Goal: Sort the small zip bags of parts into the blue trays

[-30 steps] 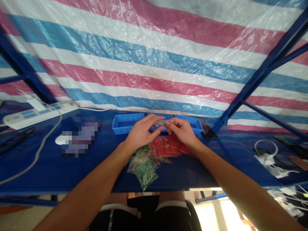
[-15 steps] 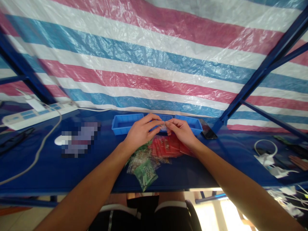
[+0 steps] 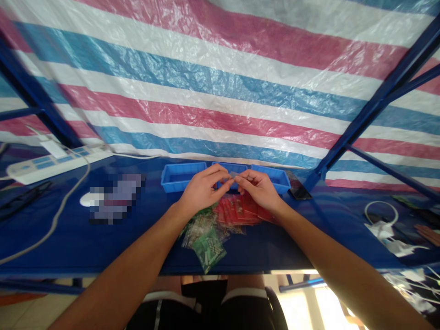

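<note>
Small grey part [image 3: 233, 174] is pinched between both hands, left hand [image 3: 202, 190] and right hand [image 3: 259, 189], just above the blue trays [image 3: 178, 176]; barely shifted lately, so fiddling evidently continues.

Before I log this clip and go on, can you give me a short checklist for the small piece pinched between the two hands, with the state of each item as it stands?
1. Small grey piece held by both hands: ok, left hand and right hand meet at it with their fingertips.
2. What the piece is: cannot tell, too small.
3. Piece over the middle blue plastic tray: ok, seen against it.
4. Trays' contents: cannot tell, the hands cover the middle one.
5. Red packets and green clear bags within reach: ok, lying on the blue table under the wrists.
6. Black phone apart from the hands: ok, right of the trays.
</note>
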`<state>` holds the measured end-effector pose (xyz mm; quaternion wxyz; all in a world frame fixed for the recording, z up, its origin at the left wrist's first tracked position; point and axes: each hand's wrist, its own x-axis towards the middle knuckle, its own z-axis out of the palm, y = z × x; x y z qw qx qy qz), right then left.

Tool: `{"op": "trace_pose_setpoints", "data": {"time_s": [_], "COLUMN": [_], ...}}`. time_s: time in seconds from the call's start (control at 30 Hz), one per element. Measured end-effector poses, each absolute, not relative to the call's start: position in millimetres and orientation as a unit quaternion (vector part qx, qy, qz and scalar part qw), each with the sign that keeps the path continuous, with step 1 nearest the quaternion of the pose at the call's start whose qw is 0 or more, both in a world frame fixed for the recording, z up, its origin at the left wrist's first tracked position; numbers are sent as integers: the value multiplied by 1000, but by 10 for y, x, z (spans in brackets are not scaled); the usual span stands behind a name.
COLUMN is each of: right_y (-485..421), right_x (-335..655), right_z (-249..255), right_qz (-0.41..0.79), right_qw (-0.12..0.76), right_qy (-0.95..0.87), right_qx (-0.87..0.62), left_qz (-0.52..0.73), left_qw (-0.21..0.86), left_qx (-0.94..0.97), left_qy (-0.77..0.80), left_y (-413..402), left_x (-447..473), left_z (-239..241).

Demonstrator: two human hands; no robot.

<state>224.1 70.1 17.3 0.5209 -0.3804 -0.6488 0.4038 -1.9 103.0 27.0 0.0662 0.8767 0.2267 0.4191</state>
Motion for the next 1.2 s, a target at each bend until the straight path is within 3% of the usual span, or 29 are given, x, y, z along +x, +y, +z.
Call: {"op": "trace_pose_setpoints", "data": {"time_s": [0.17, 0.67, 0.93, 1.2], "right_y": [709, 738, 721, 714], "right_x": [2248, 2266, 2264, 2261], "right_z": [166, 151, 142, 121], "right_qz": [415, 390, 370, 349], "right_qw": [522, 528, 515, 500], "right_qy": [-638, -637, -654, -672], "right_qx": [-385, -404, -412, -420], "left_qz": [405, 435, 423, 254], "left_qw": [98, 24, -99, -80], "left_qx": [872, 870, 796, 782], "left_qy": [257, 231, 422, 564], "left_y": [980, 1073, 1271, 1265], "left_x": [0, -71, -293, -316], "left_z": [307, 268, 371, 314]}}
